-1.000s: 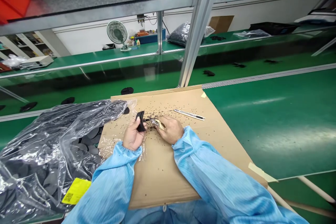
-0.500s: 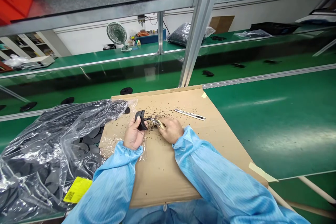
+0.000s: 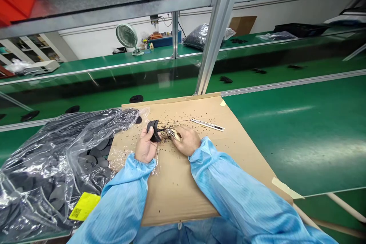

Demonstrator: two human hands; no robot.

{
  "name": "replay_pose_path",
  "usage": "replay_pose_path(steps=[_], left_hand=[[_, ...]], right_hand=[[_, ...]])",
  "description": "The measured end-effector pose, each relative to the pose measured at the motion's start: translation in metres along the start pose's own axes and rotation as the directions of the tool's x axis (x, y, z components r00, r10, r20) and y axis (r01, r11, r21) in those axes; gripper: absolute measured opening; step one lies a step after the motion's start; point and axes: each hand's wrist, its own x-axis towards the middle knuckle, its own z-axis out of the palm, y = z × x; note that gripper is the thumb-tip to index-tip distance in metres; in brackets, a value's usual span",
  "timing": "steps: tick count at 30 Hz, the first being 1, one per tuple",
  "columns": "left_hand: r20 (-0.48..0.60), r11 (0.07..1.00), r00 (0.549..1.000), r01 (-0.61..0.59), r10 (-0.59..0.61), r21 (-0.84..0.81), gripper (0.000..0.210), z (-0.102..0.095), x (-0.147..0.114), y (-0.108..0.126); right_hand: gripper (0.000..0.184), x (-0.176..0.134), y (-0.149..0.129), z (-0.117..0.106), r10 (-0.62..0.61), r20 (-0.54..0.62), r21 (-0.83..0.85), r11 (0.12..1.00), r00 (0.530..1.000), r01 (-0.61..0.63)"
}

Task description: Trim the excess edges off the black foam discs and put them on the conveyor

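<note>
Upright in my left hand [image 3: 146,146] is a curved black part [image 3: 153,130], gripped between thumb and fingers, with a thin black stem sticking out to the right. My right hand [image 3: 186,141] is closed around a pair of cutting pliers [image 3: 175,134] with pale yellowish handles. The pliers' jaws point left, close to the stem; whether they touch it I cannot tell. Tiny black bits lie scattered on the cardboard sheet [image 3: 183,194] around and beyond both hands. Beyond my right hand rests a utility knife [image 3: 207,124].
A clear plastic bag [image 3: 57,152] of flat black discs spreads over the left side, with a yellow label [image 3: 85,206] near it. A metal post [image 3: 213,42] rises behind the cardboard. Black parts lie along the green belt [image 3: 183,80], and a fan [image 3: 127,37] stands farther back.
The pliers have shifted slightly right, away from the black part, and turned a little in my right hand. My left hand stays almost still.
</note>
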Motion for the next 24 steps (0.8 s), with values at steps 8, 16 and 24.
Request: replay_pose_path(steps=[8,16,24], left_hand=[[-0.022,1.000,0.999,0.023,-0.024,-0.019,0.030,0.000,0.001,0.000],[-0.035,0.996,0.996,0.074,-0.076,-0.056,0.029,0.003,0.000,0.005],[0.031,0.997,0.997,0.072,-0.071,-0.021,0.036,0.001,-0.001,0.005]], right_hand=[[0.014,0.002,-0.004,-0.008,0.015,0.089,0.064,0.998,0.996,-0.021],[0.021,0.002,0.003,0.002,0.133,0.126,0.609,0.772,0.983,-0.182],[0.017,0.002,0.003,0.003,0.140,-0.078,0.496,0.864,0.987,-0.083]])
